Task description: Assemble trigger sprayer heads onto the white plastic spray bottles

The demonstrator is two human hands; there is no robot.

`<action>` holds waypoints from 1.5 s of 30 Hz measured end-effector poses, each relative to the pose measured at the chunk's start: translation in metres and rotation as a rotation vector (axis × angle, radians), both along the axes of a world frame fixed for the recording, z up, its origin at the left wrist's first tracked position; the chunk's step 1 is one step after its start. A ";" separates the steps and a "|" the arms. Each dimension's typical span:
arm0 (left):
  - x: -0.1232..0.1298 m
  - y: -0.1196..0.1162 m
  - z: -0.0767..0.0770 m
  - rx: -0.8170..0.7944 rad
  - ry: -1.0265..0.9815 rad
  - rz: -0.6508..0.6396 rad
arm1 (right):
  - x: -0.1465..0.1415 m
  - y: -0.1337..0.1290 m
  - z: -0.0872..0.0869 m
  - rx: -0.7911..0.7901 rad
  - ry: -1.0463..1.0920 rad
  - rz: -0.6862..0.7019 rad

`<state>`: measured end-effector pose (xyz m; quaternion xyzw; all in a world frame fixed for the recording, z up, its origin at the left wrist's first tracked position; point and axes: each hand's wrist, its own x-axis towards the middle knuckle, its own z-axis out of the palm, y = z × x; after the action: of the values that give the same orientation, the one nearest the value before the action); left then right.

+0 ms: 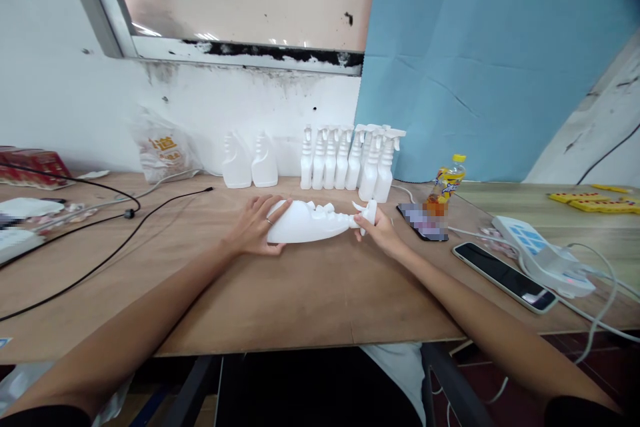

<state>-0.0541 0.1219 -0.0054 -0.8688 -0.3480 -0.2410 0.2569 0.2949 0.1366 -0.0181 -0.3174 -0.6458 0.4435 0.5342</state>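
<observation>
A white spray bottle (310, 225) is held sideways just over the table, its base to the left and its neck to the right. My left hand (257, 223) wraps round the base end. At the neck, my right hand (377, 230) grips the white trigger sprayer head (369, 213). Behind the held bottle, small white pieces (320, 207) show partly; what they are I cannot tell. Two white bottles without sprayer heads (264, 163) stand near the wall. To their right is a row of several white bottles with trigger heads (330, 160).
On the right are a drink bottle with a yellow cap (447, 183), two phones (505, 277) and a white power strip (543, 253) with cables. A plastic bag (165, 150), black cables (100, 265) and red boxes (33, 167) lie on the left. The table's front edge (300, 349) is near my body.
</observation>
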 end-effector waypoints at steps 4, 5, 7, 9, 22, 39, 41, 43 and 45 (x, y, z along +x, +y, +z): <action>0.000 0.000 -0.001 0.024 -0.011 0.002 | 0.001 -0.001 0.001 0.037 0.042 0.087; 0.000 0.000 -0.001 0.026 -0.015 0.005 | 0.001 -0.001 0.001 0.045 0.049 0.101; 0.000 -0.001 -0.001 0.014 -0.014 0.007 | 0.001 -0.001 0.002 0.036 0.024 0.081; 0.001 -0.001 -0.002 0.001 -0.009 0.007 | 0.001 -0.001 0.003 0.012 -0.019 0.049; 0.002 -0.002 -0.003 0.064 -0.009 -0.017 | -0.001 -0.004 0.005 0.027 -0.014 0.057; -0.002 -0.004 0.000 0.088 -0.032 -0.077 | -0.002 -0.006 0.006 -0.183 0.027 0.094; -0.001 -0.005 -0.001 0.087 -0.041 -0.081 | -0.002 -0.007 0.005 -0.147 -0.016 0.061; -0.001 -0.006 0.000 0.084 -0.042 -0.076 | -0.003 -0.007 0.005 -0.150 -0.012 0.020; 0.000 -0.006 0.001 0.090 -0.037 -0.064 | -0.003 -0.007 0.006 -0.192 0.005 0.027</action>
<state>-0.0544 0.1157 -0.0047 -0.8624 -0.3134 -0.2806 0.2815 0.2920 0.1294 -0.0123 -0.3573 -0.6034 0.5113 0.4969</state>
